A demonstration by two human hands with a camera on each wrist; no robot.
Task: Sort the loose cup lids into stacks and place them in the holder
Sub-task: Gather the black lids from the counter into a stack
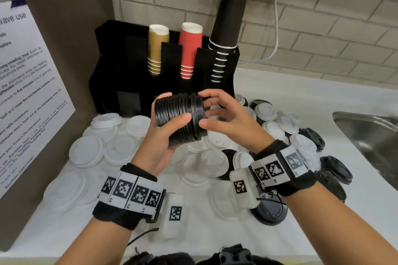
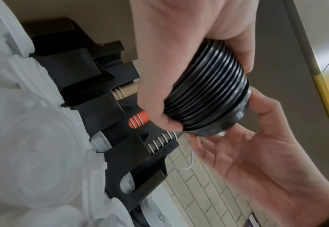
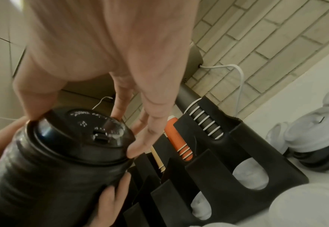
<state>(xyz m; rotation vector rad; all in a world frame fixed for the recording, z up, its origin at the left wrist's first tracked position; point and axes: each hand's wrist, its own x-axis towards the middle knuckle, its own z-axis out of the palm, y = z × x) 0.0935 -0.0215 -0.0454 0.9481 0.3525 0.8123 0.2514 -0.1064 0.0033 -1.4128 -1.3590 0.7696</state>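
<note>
A steel sink is sitting at the right edge. A printed notice is hanging at left. A white cable is trailing down the brick wall.

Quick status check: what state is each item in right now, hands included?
black lid stack: nested, held sideways above the counter
left hand: grips the stack
right hand: grip on the stack's end lid
white lids: loose on the counter
loose black lids: scattered near the sink
holder: upright, cups in its slots
</note>
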